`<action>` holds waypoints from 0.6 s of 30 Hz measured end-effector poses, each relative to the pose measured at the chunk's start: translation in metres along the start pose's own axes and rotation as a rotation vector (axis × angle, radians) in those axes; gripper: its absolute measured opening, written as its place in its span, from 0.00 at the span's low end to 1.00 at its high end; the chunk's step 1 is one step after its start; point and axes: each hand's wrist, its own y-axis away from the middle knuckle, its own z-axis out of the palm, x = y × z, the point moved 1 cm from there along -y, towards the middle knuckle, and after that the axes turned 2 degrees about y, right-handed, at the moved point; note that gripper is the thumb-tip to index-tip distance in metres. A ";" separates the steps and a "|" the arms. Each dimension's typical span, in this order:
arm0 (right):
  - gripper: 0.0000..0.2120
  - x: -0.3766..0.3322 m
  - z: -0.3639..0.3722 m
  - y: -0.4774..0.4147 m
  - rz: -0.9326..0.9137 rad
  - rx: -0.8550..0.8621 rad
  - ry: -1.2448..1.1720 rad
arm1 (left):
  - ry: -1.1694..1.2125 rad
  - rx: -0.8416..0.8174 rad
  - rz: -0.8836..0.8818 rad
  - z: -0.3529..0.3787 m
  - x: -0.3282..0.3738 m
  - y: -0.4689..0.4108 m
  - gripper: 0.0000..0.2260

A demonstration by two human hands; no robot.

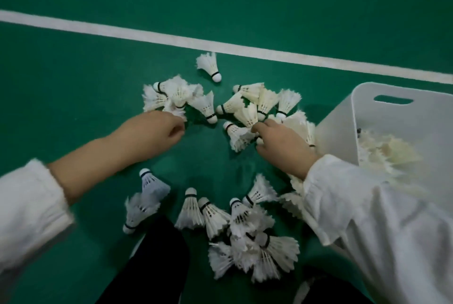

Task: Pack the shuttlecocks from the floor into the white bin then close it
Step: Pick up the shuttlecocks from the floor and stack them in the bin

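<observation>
Flanking scattered shuttlecocks [207, 63]: white bin [338, 127], white line [171, 38].

Feathered shuttlecocks [208, 65], smooth matt plastic bin [339, 132], matt floor [73, 95]; sleeve [367, 218] seemingly cloth

On the floor [73, 97], 1 lone shuttlecock [208, 65] lies nearest the court line [171, 37]; a far cluster [247, 107] spreads just before it, a near cluster [245, 230] by the person's legs [152, 262]. The bin [367, 112] stands at right (more shuttlecocks [382, 154] lie inside it).
</observation>
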 end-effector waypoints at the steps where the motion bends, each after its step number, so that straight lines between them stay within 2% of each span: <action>1: 0.18 -0.004 0.008 -0.010 -0.004 0.010 0.006 | 0.023 0.004 -0.044 0.011 -0.014 0.002 0.09; 4: 0.22 -0.015 0.028 -0.039 0.002 0.030 0.031 | 0.079 0.028 -0.140 0.041 -0.044 0.007 0.09; 8: 0.17 -0.021 0.048 -0.065 -0.020 -0.030 0.076 | 0.166 0.062 -0.225 0.066 -0.064 0.009 0.09; 11: 0.11 -0.027 0.048 -0.067 0.047 0.012 -0.154 | 0.267 0.107 -0.288 0.071 -0.067 0.013 0.09; 14: 0.07 -0.037 0.046 -0.062 0.120 0.019 -0.441 | 0.345 0.300 -0.432 0.070 -0.073 0.028 0.07; 16: 0.08 -0.048 0.048 -0.054 0.186 0.018 -0.580 | 0.352 0.422 -0.556 0.074 -0.084 0.041 0.07; 18: 0.10 -0.057 0.054 -0.047 0.239 0.032 -0.671 | 0.394 0.440 -0.673 0.084 -0.098 0.051 0.12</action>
